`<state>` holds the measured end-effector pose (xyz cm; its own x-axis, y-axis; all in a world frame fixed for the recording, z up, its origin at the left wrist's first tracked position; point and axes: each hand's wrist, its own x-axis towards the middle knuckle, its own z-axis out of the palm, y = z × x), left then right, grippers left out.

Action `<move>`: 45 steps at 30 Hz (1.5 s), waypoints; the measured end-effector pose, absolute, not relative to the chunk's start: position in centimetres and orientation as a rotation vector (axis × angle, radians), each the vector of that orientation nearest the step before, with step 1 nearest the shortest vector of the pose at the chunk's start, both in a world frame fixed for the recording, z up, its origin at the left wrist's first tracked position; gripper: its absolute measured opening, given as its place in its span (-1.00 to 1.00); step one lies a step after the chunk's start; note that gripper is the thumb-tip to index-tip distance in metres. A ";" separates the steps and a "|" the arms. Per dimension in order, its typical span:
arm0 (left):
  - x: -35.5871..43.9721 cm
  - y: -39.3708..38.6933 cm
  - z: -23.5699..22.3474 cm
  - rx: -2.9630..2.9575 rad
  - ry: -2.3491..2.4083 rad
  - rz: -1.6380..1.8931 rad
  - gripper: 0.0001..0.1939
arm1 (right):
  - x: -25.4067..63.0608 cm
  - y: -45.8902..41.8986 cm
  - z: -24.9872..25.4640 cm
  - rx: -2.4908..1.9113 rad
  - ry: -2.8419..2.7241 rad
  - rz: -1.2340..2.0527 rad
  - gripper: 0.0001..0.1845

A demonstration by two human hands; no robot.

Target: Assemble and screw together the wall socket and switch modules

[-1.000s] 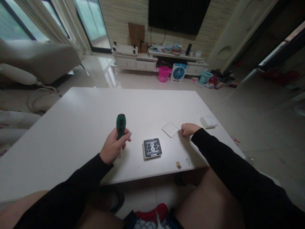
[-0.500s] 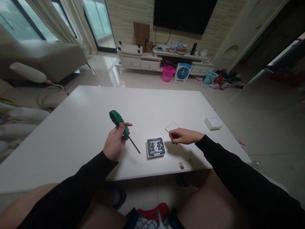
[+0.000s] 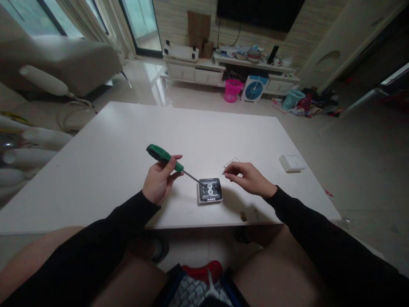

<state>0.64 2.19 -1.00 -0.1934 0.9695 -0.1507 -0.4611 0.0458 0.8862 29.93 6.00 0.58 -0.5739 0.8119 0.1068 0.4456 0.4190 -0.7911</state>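
A square wall socket lies face up near the front edge of the white bench, between the left hand and the right hand. It is open: its dark inner face shows, with two patterned raised parts side by side and a white rim below. A thin square frame lies off it, not fitted, partly behind the right hand. The left hand grips a green-handled screwdriver, tip over the socket's face. The right pinches a tiny object, perhaps a screw. Farther right sits a white socket box.
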 end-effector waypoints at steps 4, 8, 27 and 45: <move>0.8 2.0 -0.9 0.675 1.035 1.490 -0.41 | 28.6 5.0 -1.3 -1.081 -2.058 1.098 -0.78; 0.7 1.9 -0.6 0.691 1.028 1.485 -0.43 | 27.7 4.5 -3.3 -1.111 -1.905 1.307 -0.76; 0.8 1.6 -0.4 0.710 1.010 1.496 -0.46 | 25.4 2.8 -4.1 -1.116 -1.389 1.678 -0.69; 0.9 1.3 -0.5 0.807 1.051 1.437 -0.60 | 25.2 2.6 -4.0 -1.138 -1.498 1.634 -0.67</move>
<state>0.88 1.28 -0.47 -0.1399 0.9868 -0.0812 -0.3764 0.0228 0.9262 25.20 2.55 -3.96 -0.4218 0.8898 -0.1741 0.0962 -0.1470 -0.9844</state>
